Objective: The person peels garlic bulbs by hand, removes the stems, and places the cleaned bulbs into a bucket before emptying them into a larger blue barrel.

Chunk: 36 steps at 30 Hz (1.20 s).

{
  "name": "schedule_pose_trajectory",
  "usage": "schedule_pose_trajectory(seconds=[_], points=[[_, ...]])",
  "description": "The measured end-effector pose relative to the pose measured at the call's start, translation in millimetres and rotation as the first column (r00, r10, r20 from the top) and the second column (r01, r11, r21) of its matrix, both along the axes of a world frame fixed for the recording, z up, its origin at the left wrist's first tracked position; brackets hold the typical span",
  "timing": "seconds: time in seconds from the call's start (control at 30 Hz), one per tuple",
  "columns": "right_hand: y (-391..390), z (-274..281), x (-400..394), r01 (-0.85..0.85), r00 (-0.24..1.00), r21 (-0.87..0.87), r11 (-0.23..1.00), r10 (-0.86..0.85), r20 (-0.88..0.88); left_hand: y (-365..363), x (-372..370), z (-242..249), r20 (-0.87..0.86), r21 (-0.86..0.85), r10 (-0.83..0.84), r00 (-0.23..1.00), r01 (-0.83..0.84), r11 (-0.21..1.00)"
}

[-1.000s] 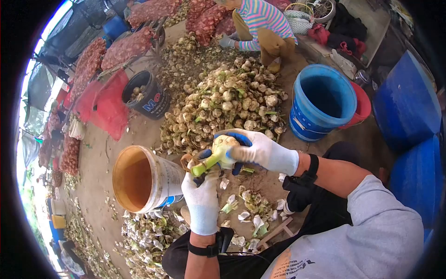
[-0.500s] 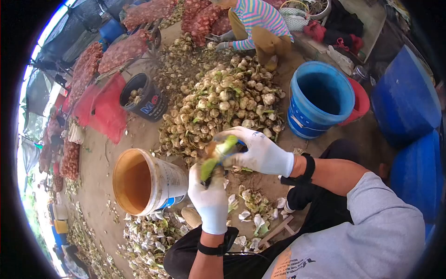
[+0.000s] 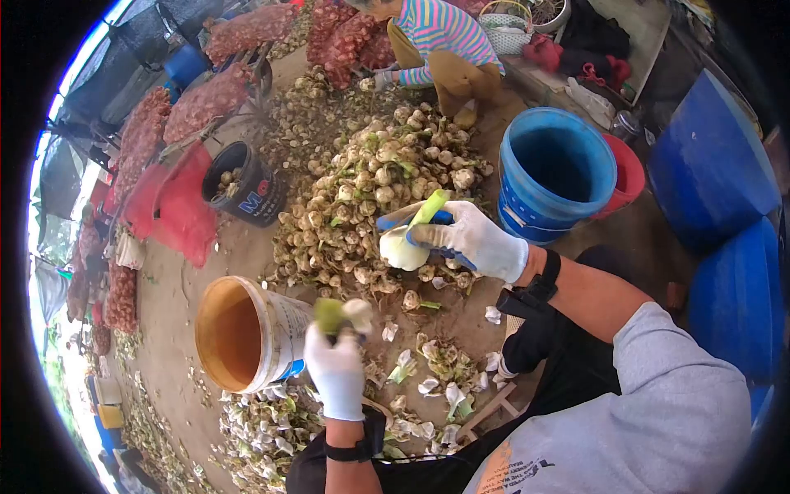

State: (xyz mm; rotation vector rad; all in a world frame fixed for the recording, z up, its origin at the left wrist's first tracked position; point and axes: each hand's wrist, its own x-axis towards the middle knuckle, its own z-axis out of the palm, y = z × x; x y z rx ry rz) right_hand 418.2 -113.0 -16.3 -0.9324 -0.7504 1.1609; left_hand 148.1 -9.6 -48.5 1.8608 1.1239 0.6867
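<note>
My right hand, in a white glove with blue fingertips, grips a pale bulb with a green stalk sticking up, held over the ground in front of the big heap of bulbs. My left hand, also gloved in white, is closed on a torn-off green and white piece of peel, low beside the orange-lined bucket. The two hands are apart.
A blue bucket stands at right with a red one behind it. A black bucket holds bulbs at left. Peelings litter the ground near me. Another person in a striped top crouches beyond the heap. Red mesh sacks lie behind.
My hands have separated: the left pulled down and left with a stripped piece, the right lifted the bulb up and right, its stalk now pointing up.
</note>
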Motion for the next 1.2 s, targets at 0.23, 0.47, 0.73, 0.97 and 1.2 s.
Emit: schedule_pose_trajectory(seconds=[0.23,0.47,0.73,0.97,1.2], points=[[-9.8,12.0,-19.4,-0.030,0.811,0.044,0.999,-0.001,0.585,-37.5,-2.7,11.9,-0.452,-0.166,-0.495,0.742,0.476,0.864],[-3.9,3.3,-41.7,-0.064,0.749,0.187,0.980,-0.077,0.659,-42.3,21.1,50.8,0.180,-0.065,-0.004,0.984,0.016,0.998],[-5.3,-7.8,-51.3,-0.128,0.697,0.243,0.962,-0.087,0.712,-43.2,17.6,47.3,0.067,0.125,-0.127,0.990,0.118,0.985],[-9.1,5.4,-42.8,-0.139,0.860,-0.036,0.990,0.139,0.491,-31.7,18.2,45.3,0.215,-0.198,0.054,0.975,-0.011,0.980],[-2.8,3.5,-39.2,-0.187,0.914,-0.150,0.971,0.228,0.337,-26.6,8.9,36.1,0.407,-0.452,0.147,0.901,0.059,0.890]])
